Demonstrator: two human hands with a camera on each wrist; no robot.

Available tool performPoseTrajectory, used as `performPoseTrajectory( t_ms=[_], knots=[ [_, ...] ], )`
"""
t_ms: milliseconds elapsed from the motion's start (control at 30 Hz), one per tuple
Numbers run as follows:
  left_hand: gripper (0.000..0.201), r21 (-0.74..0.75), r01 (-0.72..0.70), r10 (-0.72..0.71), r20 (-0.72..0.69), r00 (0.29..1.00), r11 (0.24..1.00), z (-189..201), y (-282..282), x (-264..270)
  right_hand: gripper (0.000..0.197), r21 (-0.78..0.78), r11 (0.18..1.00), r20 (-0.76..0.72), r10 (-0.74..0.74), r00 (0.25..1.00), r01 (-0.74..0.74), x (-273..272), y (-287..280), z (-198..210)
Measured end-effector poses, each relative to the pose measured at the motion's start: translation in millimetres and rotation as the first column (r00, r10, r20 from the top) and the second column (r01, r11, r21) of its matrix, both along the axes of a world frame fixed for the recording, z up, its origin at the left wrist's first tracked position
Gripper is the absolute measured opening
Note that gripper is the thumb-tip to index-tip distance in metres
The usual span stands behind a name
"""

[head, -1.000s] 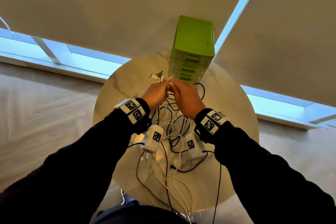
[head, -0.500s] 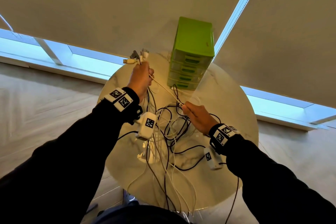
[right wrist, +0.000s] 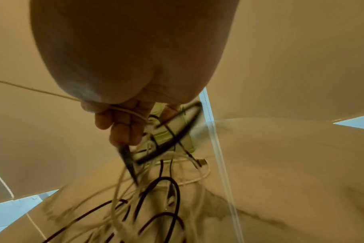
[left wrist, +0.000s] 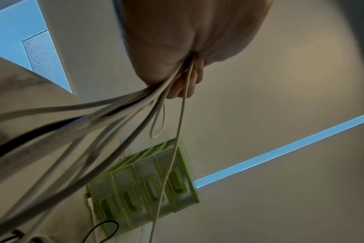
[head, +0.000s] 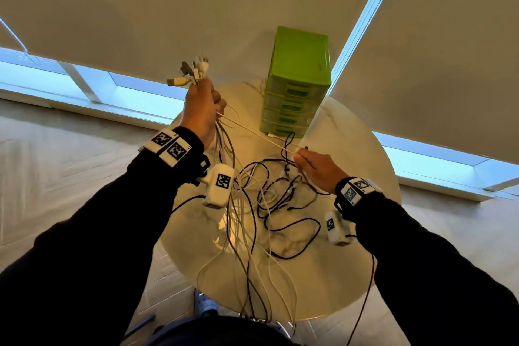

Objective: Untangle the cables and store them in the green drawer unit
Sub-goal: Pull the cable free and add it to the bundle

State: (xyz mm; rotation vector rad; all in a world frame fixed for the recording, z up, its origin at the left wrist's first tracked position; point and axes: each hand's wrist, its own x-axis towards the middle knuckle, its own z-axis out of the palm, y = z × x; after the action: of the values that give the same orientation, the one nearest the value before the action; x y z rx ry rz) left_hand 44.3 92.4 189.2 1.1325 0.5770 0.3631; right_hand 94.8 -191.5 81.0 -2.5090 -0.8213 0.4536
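While your left hand [head: 202,109] grips a bundle of white and grey cables [head: 224,146] raised left of the green plastic drawer unit [head: 297,84], your right hand [head: 317,168] pinches one thin white cable [head: 252,132] stretched taut between both hands, in front of that unit. Tangled black and white cables [head: 280,199] lie on the round marble desk [head: 359,233] below.
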Motion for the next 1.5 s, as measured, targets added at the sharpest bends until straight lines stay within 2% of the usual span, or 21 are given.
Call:
performPoseTrajectory(
  t_ms=[133, 233, 333, 400, 467, 600, 767, 900, 1067, 1133, 1233, 1333, 1400, 1500],
  knots=[
    [0.033, 0.012, -0.036, 0.036, 0.030, 0.999, 0.999, 8, 6, 0, 0.037, -0.103, 0.995, 0.015, 0.021, 1.000, -0.020, 0, -8, -3],
    [0.031, 0.104, -0.009, 0.006, 0.027, 1.000, 0.995, 8, -6, -3, 0.039, -0.035, 0.999, 0.035, -0.007, 0.999, 0.008, -1, 1, 3],
    [0.031, 0.232, 0.146, -0.150, 0.002, 0.989, 0.962, -6, -33, -10, 0.035, 0.092, 0.995, 0.062, -0.042, 0.997, 0.037, -1, 16, 18],
    [0.030, 0.359, 0.297, -0.286, -0.086, 0.954, 0.885, -20, -53, -15, 0.031, 0.165, 0.985, 0.067, -0.051, 0.996, 0.039, -3, 29, 35],
    [0.034, 0.412, 0.426, -0.383, -0.185, 0.905, 0.806, -36, -71, -19, 0.027, 0.240, 0.970, 0.063, -0.059, 0.996, 0.042, -6, 37, 51],
    [0.052, 0.420, 0.518, -0.403, -0.335, 0.852, 0.745, -44, -88, -16, 0.016, 0.317, 0.947, 0.081, 0.018, 0.997, -0.043, -17, 42, 63],
    [0.035, 0.272, 0.468, -0.375, -0.329, 0.866, 0.841, -42, -92, -6, 0.013, 0.367, 0.927, 0.060, 0.057, 0.997, -0.075, -29, 42, 57],
    [0.034, 0.304, 0.414, -0.313, -0.329, 0.891, 0.858, -39, -87, 0, 0.029, 0.311, 0.949, -0.029, 0.070, 0.997, -0.058, -31, 35, 47],
    [0.037, 0.299, 0.285, -0.205, -0.272, 0.940, 0.911, -25, -64, 7, 0.036, 0.160, 0.980, 0.001, 0.117, 0.993, -0.116, -18, 25, 31],
    [0.036, 0.305, 0.249, -0.173, -0.256, 0.951, 0.919, -20, -48, 11, 0.033, 0.109, 0.991, -0.038, 0.079, 0.996, -0.075, -14, 17, 24],
    [0.034, 0.382, 0.220, -0.134, -0.238, 0.962, 0.898, -16, -32, 7, 0.028, 0.038, 0.998, -0.081, 0.054, 0.995, -0.051, -9, 8, 17],
    [0.036, 0.459, 0.243, -0.139, -0.249, 0.959, 0.855, -26, -32, 2, 0.018, 0.025, 1.000, 0.022, -0.008, 1.000, 0.007, -5, 6, 20],
    [0.035, 0.479, 0.274, -0.158, -0.270, 0.950, 0.834, -35, -40, -1, 0.031, 0.096, 0.994, 0.090, -0.055, 0.994, 0.046, -7, 11, 32],
    [0.031, 0.526, 0.341, -0.214, -0.288, 0.934, 0.779, -41, -62, -3, 0.045, 0.218, 0.975, 0.207, -0.075, 0.976, 0.028, -19, 26, 62]
  ],
)
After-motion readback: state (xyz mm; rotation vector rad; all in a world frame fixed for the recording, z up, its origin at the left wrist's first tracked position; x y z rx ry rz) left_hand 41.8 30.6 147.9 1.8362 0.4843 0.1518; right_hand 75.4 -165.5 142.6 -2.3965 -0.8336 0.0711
